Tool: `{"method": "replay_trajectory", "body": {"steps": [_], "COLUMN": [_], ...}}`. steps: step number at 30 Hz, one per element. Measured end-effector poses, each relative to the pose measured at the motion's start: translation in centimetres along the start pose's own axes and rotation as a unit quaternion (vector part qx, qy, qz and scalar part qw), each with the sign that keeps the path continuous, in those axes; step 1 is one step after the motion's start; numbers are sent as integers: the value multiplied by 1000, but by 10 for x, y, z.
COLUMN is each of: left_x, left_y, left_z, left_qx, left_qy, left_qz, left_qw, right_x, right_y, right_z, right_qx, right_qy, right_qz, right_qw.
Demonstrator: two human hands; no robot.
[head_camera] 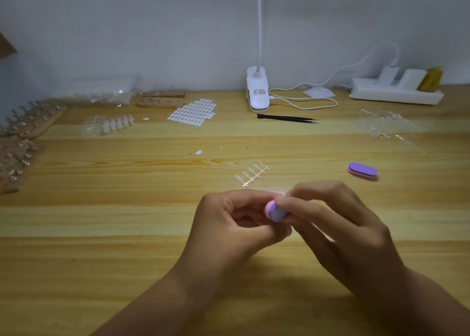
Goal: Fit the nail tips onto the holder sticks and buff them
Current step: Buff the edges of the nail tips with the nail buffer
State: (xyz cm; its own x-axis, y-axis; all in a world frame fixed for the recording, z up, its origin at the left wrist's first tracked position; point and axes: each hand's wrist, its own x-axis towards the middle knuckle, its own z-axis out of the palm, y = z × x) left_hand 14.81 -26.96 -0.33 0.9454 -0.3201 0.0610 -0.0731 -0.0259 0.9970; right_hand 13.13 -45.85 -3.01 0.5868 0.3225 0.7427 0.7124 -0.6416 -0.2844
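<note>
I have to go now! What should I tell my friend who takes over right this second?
The right hand pinches a purple-pink buffer block; the left hand is curled against it, and what it pinches is hidden.
A strip of nail tips lies just beyond the hands, a spare buffer to the right, holder sticks at the far left.
Done: too blurred to tell.
Left: the strip's tips are not yet on sticks; fit and buff them.
</note>
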Motion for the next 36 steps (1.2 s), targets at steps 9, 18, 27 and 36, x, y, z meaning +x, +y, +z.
{"method": "replay_trajectory", "body": {"steps": [9, 18, 27, 36], "left_x": [0, 0, 0, 3], "left_y": [0, 0, 3, 1], "left_z": [0, 2, 0, -6], "left_qx": [-18, -15, -12, -80], "left_qy": [-8, -2, 9, -51], "left_qz": [-10, -11, 4, 2], "left_qw": [1000, 1000, 1000, 995], "right_x": [4, 3, 2, 3], "right_y": [4, 4, 5, 6], "right_z": [0, 2, 2, -3], "right_qx": [-4, 15, 10, 42], "right_qy": [-13, -9, -8, 15], "right_qz": [-10, -17, -23, -12], "right_qw": [1000, 1000, 1000, 999]}}
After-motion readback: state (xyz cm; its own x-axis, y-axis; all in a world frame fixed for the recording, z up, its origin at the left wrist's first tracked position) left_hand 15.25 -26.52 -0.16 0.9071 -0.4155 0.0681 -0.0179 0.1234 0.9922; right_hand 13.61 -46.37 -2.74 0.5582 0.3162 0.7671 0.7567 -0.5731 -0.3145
